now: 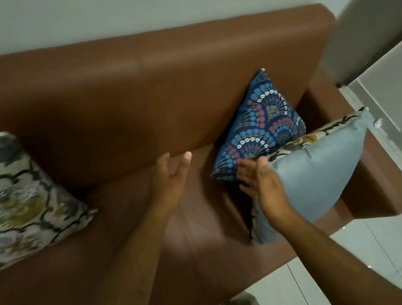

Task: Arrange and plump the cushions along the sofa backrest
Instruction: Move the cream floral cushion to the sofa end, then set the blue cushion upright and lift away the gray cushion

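Three cushions share the brown leather sofa. My right hand, fingers together and flat, presses the near edge of the pale blue satin cushion, which lies tilted toward the sofa's right arm, long axis running toward the backrest. Behind it, the navy fan-patterned cushion stands corner-up against the backrest. My left hand hovers spread and empty, farther off. The cream floral cushion sits at the sofa's left end.

No text, label, brand, number or sign can be read anywhere; the cushions carry only patterns, no writing
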`<move>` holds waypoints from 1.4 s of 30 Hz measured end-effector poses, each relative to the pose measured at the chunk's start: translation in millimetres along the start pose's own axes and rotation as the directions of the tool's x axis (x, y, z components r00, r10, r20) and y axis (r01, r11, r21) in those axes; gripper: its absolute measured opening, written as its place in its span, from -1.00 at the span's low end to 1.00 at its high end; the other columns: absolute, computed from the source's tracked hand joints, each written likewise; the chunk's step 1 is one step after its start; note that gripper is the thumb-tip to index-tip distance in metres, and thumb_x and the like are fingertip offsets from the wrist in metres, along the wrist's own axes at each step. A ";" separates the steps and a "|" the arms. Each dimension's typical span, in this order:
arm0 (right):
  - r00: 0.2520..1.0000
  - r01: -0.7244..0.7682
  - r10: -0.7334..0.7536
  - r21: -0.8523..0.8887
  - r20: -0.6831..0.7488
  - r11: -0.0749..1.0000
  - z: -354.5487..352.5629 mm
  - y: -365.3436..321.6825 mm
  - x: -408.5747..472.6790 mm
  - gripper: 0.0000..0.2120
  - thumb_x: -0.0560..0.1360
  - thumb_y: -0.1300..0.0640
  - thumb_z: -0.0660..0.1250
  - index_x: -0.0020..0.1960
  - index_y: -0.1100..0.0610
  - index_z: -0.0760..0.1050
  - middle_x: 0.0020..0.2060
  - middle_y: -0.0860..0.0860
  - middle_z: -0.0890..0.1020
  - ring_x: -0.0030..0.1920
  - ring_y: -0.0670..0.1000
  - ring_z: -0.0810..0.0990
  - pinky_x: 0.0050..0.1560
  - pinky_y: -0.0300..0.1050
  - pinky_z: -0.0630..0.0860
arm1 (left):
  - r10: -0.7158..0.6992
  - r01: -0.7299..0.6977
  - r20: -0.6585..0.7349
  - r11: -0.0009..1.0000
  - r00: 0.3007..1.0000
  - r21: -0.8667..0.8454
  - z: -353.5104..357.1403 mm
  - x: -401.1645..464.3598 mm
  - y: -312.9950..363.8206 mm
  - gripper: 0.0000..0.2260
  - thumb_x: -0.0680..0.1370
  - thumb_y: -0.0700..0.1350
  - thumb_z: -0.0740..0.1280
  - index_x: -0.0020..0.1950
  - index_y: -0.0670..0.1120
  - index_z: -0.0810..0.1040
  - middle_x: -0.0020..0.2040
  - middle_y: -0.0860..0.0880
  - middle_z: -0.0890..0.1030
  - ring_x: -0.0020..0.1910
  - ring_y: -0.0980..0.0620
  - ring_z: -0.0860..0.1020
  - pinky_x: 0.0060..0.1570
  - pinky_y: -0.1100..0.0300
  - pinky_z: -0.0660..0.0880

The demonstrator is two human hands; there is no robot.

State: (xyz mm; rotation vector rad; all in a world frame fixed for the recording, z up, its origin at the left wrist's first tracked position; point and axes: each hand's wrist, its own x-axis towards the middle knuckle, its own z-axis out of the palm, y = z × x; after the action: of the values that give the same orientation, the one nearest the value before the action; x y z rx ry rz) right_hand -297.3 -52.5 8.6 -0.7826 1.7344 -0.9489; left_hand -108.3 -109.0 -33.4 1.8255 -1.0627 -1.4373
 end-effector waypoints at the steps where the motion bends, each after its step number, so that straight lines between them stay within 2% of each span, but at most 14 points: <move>1: 0.996 0.085 -0.086 0.007 0.018 0.996 -15.3 -20.5 18.2 0.01 0.14 -0.72 0.18 0.25 0.04 0.54 0.14 0.03 0.65 0.17 -0.05 0.62 0.25 -0.08 0.56 | 0.022 -0.023 0.019 0.998 1.000 0.063 20.5 14.2 13.6 -0.19 0.45 0.41 0.33 0.56 -0.04 0.34 0.52 -0.12 0.41 0.43 -0.09 0.46 0.41 0.00 0.41; 4: 0.951 0.285 -0.291 -0.070 -0.108 0.956 -65.6 -64.3 89.5 -0.26 0.46 -0.50 0.19 -0.03 0.22 0.56 -0.05 0.30 0.62 -0.04 -0.06 0.59 0.07 -0.02 0.59 | 0.063 -0.076 0.060 0.966 0.996 0.247 80.8 57.4 43.7 -0.27 0.52 0.32 0.35 0.55 -0.09 0.36 0.52 -0.16 0.42 0.47 -0.14 0.43 0.37 0.04 0.37; 6: 0.932 0.230 -0.273 -0.193 -0.240 0.954 -109.4 -66.0 159.6 -0.40 0.59 -0.32 0.21 0.17 0.23 0.56 0.06 0.19 0.65 0.08 -0.04 0.61 0.20 -0.03 0.55 | 0.067 -0.098 0.108 0.944 0.992 0.314 126.1 81.8 58.8 -0.21 0.50 0.34 0.36 0.58 -0.09 0.32 0.55 -0.15 0.39 0.49 -0.16 0.40 0.39 0.00 0.37; 8: 0.953 0.001 -0.066 -0.212 -0.296 0.977 -145.9 -49.1 223.2 -0.27 0.53 -0.37 0.26 0.43 0.18 0.44 0.34 0.13 0.58 0.34 0.13 0.55 0.37 0.06 0.47 | 0.060 -0.110 0.149 0.928 0.987 0.355 165.1 99.1 67.0 -0.12 0.44 0.37 0.40 0.60 -0.09 0.27 0.58 -0.13 0.35 0.51 -0.16 0.37 0.42 -0.05 0.38; 11: 0.932 -0.294 0.255 -0.129 -0.257 0.947 -178.9 -12.2 284.2 -0.04 0.46 -0.44 0.30 0.57 0.25 0.22 0.49 0.18 0.43 0.43 0.26 0.46 0.31 0.09 0.48 | 0.046 -0.119 0.191 0.913 0.980 0.391 213.9 116.4 64.7 0.04 0.26 0.42 0.52 0.58 -0.05 0.28 0.54 -0.08 0.41 0.47 -0.13 0.44 0.40 -0.11 0.44; 16: 0.905 -0.392 0.400 0.082 -0.142 0.916 -180.5 46.7 335.2 -0.07 0.49 -0.48 0.17 0.58 0.19 0.19 0.51 0.12 0.39 0.41 0.23 0.47 0.41 0.19 0.48 | 0.027 -0.082 0.131 0.894 0.991 0.441 250.7 140.7 35.9 0.40 -0.15 0.59 0.49 0.58 0.02 0.18 0.50 -0.04 0.42 0.43 -0.12 0.46 0.35 -0.16 0.49; 20: 0.812 -0.475 0.529 0.246 -0.248 0.845 -191.4 126.0 374.7 0.48 -0.10 -0.73 0.21 0.62 0.08 0.11 0.56 0.13 0.33 0.42 0.30 0.47 0.29 0.38 0.51 | -0.017 -0.011 0.063 0.909 0.998 0.416 255.3 144.9 32.2 0.14 0.06 0.31 0.67 0.49 -0.08 0.27 0.45 -0.07 0.45 0.40 -0.12 0.48 0.34 -0.01 0.49; 22: 0.791 -0.464 0.559 0.349 -0.251 0.814 -200.4 151.6 375.5 0.49 -0.19 -0.78 0.19 0.54 0.07 0.27 0.46 0.12 0.47 0.28 0.31 0.60 0.07 0.47 0.58 | -0.042 0.017 0.055 0.915 0.998 0.404 254.0 151.2 22.4 0.02 0.17 0.17 0.70 0.47 -0.12 0.28 0.45 -0.10 0.46 0.40 -0.14 0.48 0.28 0.06 0.46; 26: 0.867 -0.353 0.462 0.423 -0.187 0.834 -194.7 151.6 341.8 0.02 0.23 -0.69 0.13 0.35 0.07 0.49 0.23 0.12 0.66 0.07 0.20 0.70 0.05 0.16 0.66 | -0.083 0.059 0.064 0.948 0.994 0.314 238.0 156.8 5.5 -0.02 0.20 0.06 0.72 0.49 -0.08 0.29 0.43 -0.06 0.48 0.37 -0.11 0.50 0.31 0.03 0.48; 30: 0.885 -0.193 0.354 0.451 -0.304 0.871 -147.9 100.3 292.3 -0.25 0.39 -0.56 0.21 0.22 0.04 0.57 0.11 0.05 0.72 0.06 0.11 0.73 0.18 0.20 0.65 | -0.009 0.003 0.073 0.996 0.997 0.088 188.9 132.2 -4.5 -0.22 0.23 -0.01 0.72 0.37 0.11 0.43 0.24 0.19 0.60 0.18 0.22 0.60 0.22 0.18 0.54; 33: 0.967 -0.072 0.187 0.521 -0.173 0.851 -96.6 67.7 258.5 -0.37 0.49 -0.45 0.23 0.29 0.01 0.57 0.15 0.01 0.72 0.14 0.04 0.71 0.23 0.13 0.63 | 0.096 -0.108 -0.134 0.991 0.986 -0.085 133.1 90.8 -9.5 -0.55 0.44 -0.26 0.55 0.11 0.18 0.48 -0.11 0.36 0.69 -0.10 0.45 0.63 -0.09 0.49 0.51; 35: 0.985 -0.050 0.129 0.515 -0.117 0.855 -50.5 44.8 233.2 -0.44 0.53 -0.41 0.22 0.23 0.00 0.60 0.11 -0.02 0.73 0.06 -0.11 0.73 0.14 -0.05 0.66 | 0.076 -0.135 -0.329 0.978 0.941 -0.159 84.1 63.9 -11.3 -0.60 0.50 -0.31 0.48 0.17 0.09 0.47 -0.06 0.31 0.70 -0.10 0.47 0.62 -0.11 0.53 0.48; 39: 0.999 -0.001 0.021 0.477 -0.036 0.879 40.1 9.4 179.7 -0.18 0.28 -0.63 0.25 0.23 -0.03 0.61 0.17 -0.06 0.72 0.17 -0.01 0.70 0.24 0.06 0.60 | 0.018 -0.131 -0.521 0.975 0.853 -0.182 -17.1 36.6 -18.9 -0.50 0.65 -0.05 0.25 0.57 -0.07 0.24 0.40 -0.01 0.45 0.29 0.17 0.52 0.07 0.53 0.40; 42: 0.993 0.115 -0.120 0.435 -0.016 0.893 89.9 -5.9 156.9 -0.20 0.37 -0.58 0.21 0.29 0.03 0.54 0.20 0.01 0.69 0.19 0.01 0.68 0.16 0.06 0.62 | 0.031 -0.119 -0.492 0.982 0.870 -0.148 -68.3 33.1 -21.3 -0.11 0.37 0.36 0.12 0.63 -0.01 0.14 0.38 0.19 0.38 0.24 0.27 0.44 0.03 0.60 0.36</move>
State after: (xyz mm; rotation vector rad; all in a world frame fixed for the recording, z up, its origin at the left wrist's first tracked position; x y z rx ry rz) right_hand -262.3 -208.7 -75.7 -0.5970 1.3978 -1.3541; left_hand -33.9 -128.6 -50.4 1.8558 -0.7151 -0.9100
